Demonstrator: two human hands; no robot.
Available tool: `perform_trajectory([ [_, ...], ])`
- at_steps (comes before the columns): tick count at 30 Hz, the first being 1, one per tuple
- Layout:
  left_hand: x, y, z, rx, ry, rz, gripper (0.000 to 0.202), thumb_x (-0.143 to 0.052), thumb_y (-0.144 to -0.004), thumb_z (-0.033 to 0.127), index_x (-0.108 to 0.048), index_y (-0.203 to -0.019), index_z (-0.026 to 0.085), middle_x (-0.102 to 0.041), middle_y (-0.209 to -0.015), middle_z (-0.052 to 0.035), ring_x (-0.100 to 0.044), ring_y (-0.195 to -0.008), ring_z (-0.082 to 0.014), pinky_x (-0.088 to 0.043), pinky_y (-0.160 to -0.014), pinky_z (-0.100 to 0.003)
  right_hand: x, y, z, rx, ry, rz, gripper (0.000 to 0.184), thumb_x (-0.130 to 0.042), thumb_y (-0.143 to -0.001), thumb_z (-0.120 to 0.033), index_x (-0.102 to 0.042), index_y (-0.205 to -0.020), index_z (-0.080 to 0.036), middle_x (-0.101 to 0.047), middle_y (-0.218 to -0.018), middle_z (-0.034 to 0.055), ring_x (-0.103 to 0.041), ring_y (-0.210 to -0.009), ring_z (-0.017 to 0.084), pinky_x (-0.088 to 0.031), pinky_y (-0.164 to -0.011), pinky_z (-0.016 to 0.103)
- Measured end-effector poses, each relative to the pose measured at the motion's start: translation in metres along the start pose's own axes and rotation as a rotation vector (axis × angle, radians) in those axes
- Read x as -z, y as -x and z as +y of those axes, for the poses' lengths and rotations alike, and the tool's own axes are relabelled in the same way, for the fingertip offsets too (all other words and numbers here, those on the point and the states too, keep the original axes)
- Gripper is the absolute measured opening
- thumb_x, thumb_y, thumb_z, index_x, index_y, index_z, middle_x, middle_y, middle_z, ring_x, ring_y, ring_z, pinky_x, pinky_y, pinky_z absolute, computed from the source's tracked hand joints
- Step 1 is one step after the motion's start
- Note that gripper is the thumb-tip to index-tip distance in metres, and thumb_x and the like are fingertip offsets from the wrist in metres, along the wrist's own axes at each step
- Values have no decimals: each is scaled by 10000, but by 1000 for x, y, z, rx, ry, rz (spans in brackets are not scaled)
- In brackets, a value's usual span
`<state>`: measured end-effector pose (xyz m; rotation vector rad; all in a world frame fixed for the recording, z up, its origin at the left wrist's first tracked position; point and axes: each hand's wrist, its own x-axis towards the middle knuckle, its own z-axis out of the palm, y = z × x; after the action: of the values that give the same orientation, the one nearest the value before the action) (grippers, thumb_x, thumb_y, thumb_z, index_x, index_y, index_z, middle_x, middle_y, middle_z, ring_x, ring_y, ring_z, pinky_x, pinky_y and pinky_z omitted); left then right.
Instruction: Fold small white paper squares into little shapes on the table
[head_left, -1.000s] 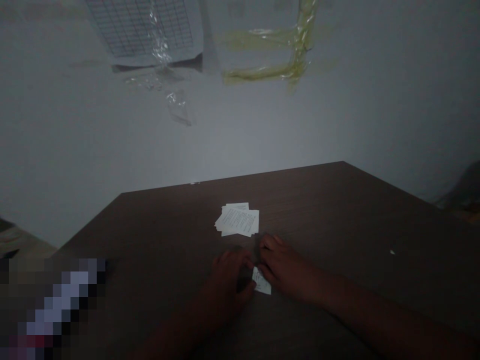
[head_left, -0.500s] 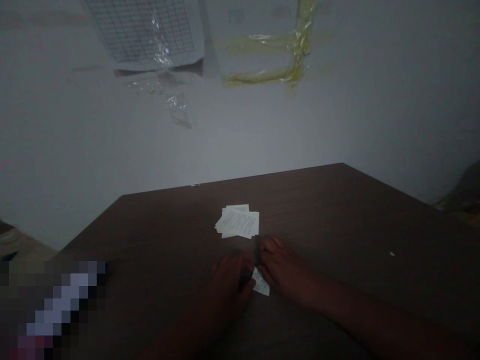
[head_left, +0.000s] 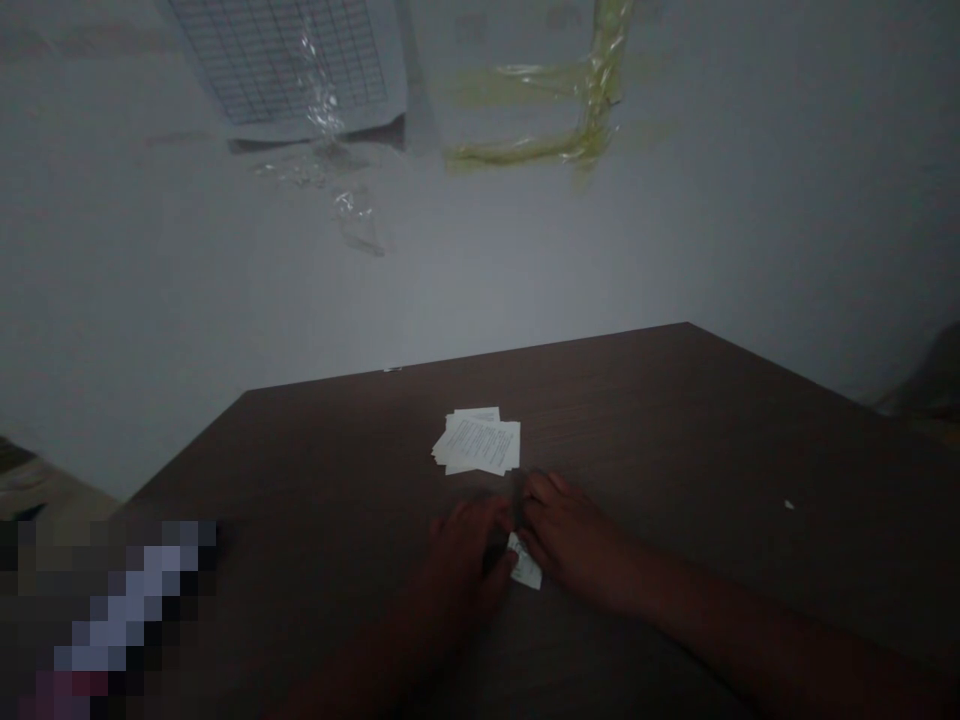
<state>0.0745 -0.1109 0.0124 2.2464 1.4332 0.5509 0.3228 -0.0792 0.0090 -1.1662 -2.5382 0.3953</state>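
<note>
A small piece of printed white paper (head_left: 528,566), apparently folded, lies low on the dark table between my hands. Its upper part is hidden by my fingers. My left hand (head_left: 469,560) is closed at its left side, thumb resting on the paper's edge. From the right, my right hand (head_left: 570,540) has its fingers curled in and pressed against the paper's upper right edge. Just beyond my fingertips sits a loose, uneven stack of printed paper sheets (head_left: 480,445).
The brown table (head_left: 637,420) meets a pale wall (head_left: 540,260) at its far edge. A tiny white scrap (head_left: 789,505) lies to the right. A gridded sheet (head_left: 292,60) and yellow tape (head_left: 525,153) are on the wall. A blurred-out patch covers the lower left.
My left hand has edged slightly right, its thumb covering a little more of the paper. My right hand and the stack stay about where they were.
</note>
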Motion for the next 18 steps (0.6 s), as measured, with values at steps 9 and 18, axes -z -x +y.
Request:
perform_trajectory([
  [9, -8, 1, -5, -29, 4, 22, 480, -790, -1054, 148, -802, -1512, 292, -928, -1461, -122, -872, -1445, -420, -672, -1328, -666, -14, 0, 3, 3, 4, 63, 176, -722, -1207, -164, -895, -1229, -192, -837, -1298, 175, -767, -1222, 368, -667, -1155, 566],
  [18, -9, 4, 1, -46, -65, 58, 435, -785, -1062, 75, -805, -1455, 262, -923, -1467, -129, -885, -1440, -410, -707, -1295, -636, -16, 0, -1, -23, 60, 63, 176, -726, -1205, -188, -901, -1223, -188, -828, -1276, 179, -757, -1234, 378, -679, -1146, 576],
])
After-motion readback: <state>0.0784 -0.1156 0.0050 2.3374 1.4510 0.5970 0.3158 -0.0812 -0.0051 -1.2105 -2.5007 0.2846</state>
